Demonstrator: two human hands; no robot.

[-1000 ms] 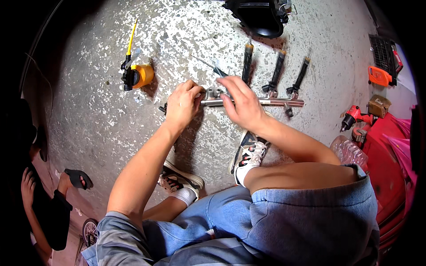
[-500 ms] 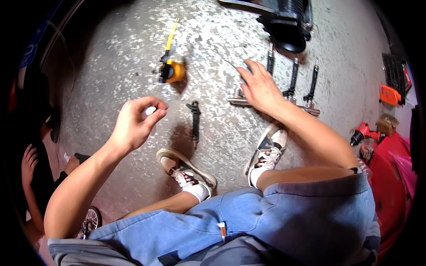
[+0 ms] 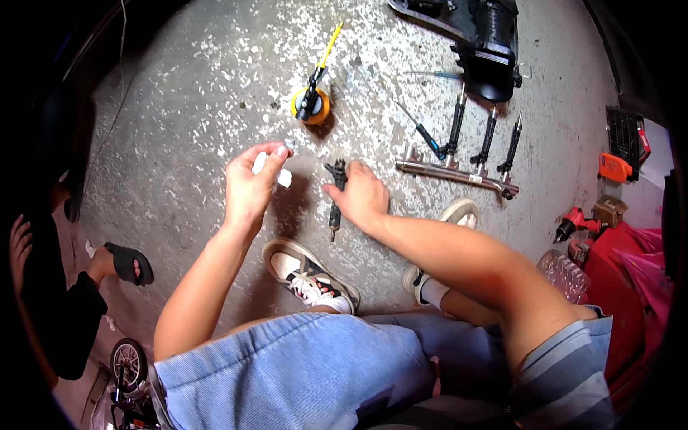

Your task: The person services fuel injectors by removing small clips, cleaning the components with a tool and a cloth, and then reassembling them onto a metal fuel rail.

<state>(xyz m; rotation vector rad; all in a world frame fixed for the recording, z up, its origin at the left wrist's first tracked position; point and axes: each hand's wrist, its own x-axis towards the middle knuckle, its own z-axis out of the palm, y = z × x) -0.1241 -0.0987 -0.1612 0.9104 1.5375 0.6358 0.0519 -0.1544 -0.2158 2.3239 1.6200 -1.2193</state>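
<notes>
My left hand (image 3: 247,190) is raised above the floor, its fingers pinched around a crumpled white tissue (image 3: 285,178). To its right, my right hand (image 3: 364,195) reaches down with thumb and fingers on either side of a black fuel injector (image 3: 335,216) that lies on the floor. The hand covers part of the injector's middle. Three more injectors, such as one black injector (image 3: 485,136), lie farther right, by a silver metal rail (image 3: 459,174). A screwdriver with a dark handle (image 3: 428,140) rests beside the rail's left part.
Beyond my hands stands a yellow round container (image 3: 319,109) with a black top and yellow spout. A black plastic housing (image 3: 494,68) lies at the far right. My shoe (image 3: 301,276) is close to the injector. A red power tool (image 3: 577,223) sits at right. Another person's sandalled foot (image 3: 132,265) is at left.
My right hand has left the rail and screwdriver, moved left and taken hold of the lone injector. The left hand keeps the tissue. The whole view has shifted.
</notes>
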